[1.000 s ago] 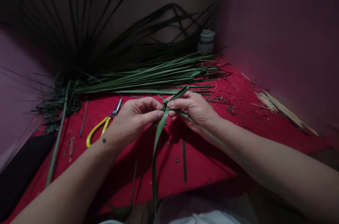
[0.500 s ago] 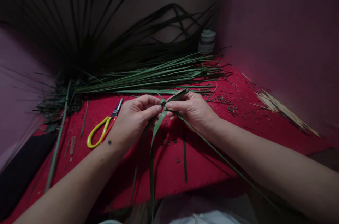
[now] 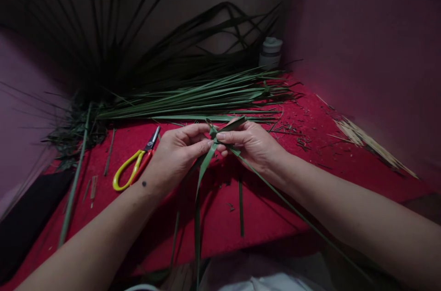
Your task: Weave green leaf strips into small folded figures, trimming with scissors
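Note:
Green leaf strips [image 3: 207, 160] cross in a small folded knot between my hands, above the red cloth. My left hand [image 3: 181, 149] pinches the knot's left side with thumb and fingers. On the right side, my right hand [image 3: 250, 140] grips the strips, its thumb lying over the knot. A short folded end points up and right past my right fingers. Long tails hang down toward the cloth's front edge, and one runs down along my right forearm. Parts of the fingertips are hidden behind the leaf.
Scissors with yellow and red handles [image 3: 129, 169] lie left of my left hand. Behind are a pile of long green leaves [image 3: 193, 98] and a lidded cup [image 3: 270, 53]. Thin pale sticks [image 3: 375, 146] lie at right, a black object [image 3: 32, 217] at left. Leaf scraps dot the red cloth [image 3: 275, 217].
A small loop of leaf now stands up higher above the knot, by my left fingertips. Both hands keep their hold and have hardly moved.

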Demonstrator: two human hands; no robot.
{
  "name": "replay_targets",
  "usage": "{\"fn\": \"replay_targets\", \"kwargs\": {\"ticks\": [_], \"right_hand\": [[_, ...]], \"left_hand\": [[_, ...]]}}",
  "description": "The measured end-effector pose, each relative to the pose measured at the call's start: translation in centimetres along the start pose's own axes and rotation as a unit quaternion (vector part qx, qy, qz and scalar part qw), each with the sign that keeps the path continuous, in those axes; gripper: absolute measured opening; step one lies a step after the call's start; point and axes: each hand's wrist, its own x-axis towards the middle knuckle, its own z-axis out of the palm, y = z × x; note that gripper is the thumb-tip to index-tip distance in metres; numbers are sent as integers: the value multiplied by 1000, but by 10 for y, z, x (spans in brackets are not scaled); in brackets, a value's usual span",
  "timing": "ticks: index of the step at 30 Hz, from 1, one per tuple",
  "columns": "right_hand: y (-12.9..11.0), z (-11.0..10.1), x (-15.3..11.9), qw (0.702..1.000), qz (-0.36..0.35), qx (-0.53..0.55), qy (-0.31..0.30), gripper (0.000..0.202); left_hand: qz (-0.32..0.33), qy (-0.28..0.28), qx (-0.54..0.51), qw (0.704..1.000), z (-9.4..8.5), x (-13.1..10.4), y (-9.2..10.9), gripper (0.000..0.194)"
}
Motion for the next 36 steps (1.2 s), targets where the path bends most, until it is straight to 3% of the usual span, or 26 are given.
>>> {"fn": "replay_targets", "kwargs": {"ticks": [5, 10, 14, 18, 22, 27, 30, 36], "right_hand": [[-1, -1, 1, 1000, 10, 10, -13, 11], [-3, 0, 2, 1000, 6, 7, 22, 10], [-6, 2, 1, 997, -17, -11, 68, 12], [-9, 6, -1, 997, -20, -23, 76, 10], [-7, 5, -1, 998, -29, -23, 51, 9], [0, -3, 1, 997, -53, -45, -12, 7], [1, -4, 1, 996, -63, -60, -19, 7], [0, -2, 1, 997, -54, -59, -16, 9]], "left_hand": [[-12, -20, 6, 1000, -2, 0, 5, 33], [-22, -69, 3, 997, -1, -1, 6, 37], [-21, -70, 31, 997, -2, -1, 5, 42], [-19, -84, 67, 994, -7, 2, 6, 46], [-49, -98, 83, 991, -10, 5, 6, 38], [-101, -97, -28, 990, -7, 6, 3, 20], [-112, -69, -59, 990, -4, 6, 1, 10], [-130, -60, -105, 984, -2, 6, 4, 9]]}}
